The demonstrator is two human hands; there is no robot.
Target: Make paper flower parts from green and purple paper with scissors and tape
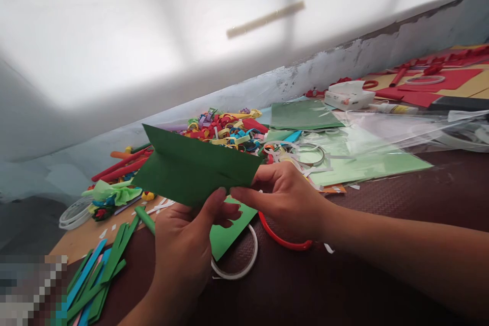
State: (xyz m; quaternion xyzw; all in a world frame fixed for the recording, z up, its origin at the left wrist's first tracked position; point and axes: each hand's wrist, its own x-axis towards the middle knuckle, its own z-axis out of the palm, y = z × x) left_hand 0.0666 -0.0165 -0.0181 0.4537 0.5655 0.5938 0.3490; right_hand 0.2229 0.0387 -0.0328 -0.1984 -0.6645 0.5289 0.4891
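Note:
A piece of dark green paper, creased along its length, is held up in front of me. My left hand pinches its lower edge between thumb and fingers. At its right end my right hand grips it, thumb in front and fingers behind. Below the hands lies a lighter green sheet on the dark table, partly over a white tape roll. Red scissor-like handle loops show under my right hand; the rest of that object is hidden.
Green and blue paper strips lie at the lower left. Behind the hands is a heap of coloured paper loops. Dark green sheets, pale green sheets and a tissue pack lie to the right, with red paper beyond.

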